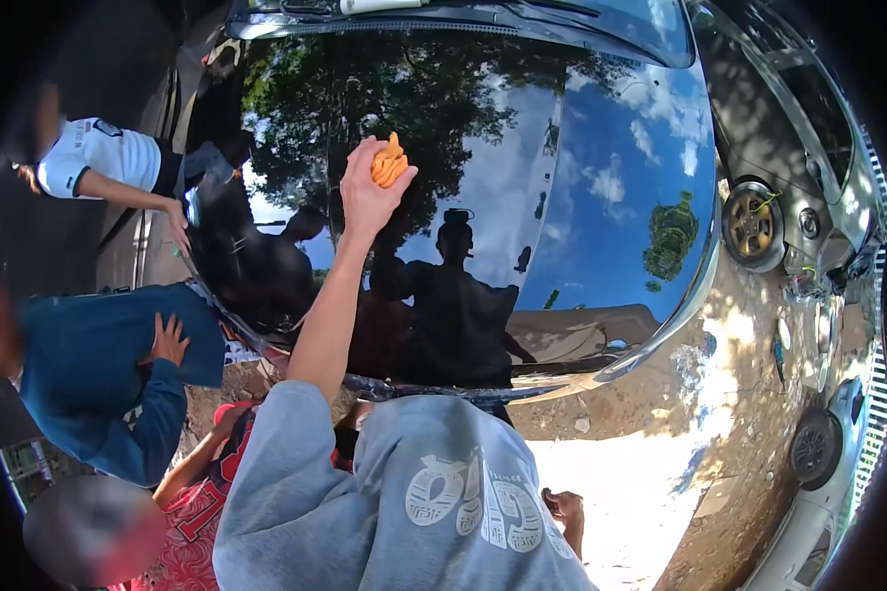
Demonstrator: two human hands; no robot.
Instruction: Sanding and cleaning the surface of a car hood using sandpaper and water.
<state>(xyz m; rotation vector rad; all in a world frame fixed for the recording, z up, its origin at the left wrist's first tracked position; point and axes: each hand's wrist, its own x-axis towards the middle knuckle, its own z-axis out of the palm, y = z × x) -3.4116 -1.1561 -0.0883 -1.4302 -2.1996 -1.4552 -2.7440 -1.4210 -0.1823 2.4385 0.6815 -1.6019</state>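
Observation:
My left hand (pixel 363 192) is reached forward onto the glossy black car hood (pixel 611 266), its fingers closed round a crumpled orange cloth (pixel 388 160). The hood mirrors trees, sky and dark silhouettes of people. My right hand (pixel 562 506) hangs low at the lower right, beside my light blue-grey shirt, its fingers curled; what it holds, if anything, is too small to make out.
Three other people stand at the left: one in a white shirt (pixel 118 153) touching the hood's side, one in teal (pixel 118 374), one in red (pixel 207 502). The windshield (pixel 591 25) is beyond. Parked cars (pixel 838 276) line the right over sunlit dirt ground (pixel 660 414).

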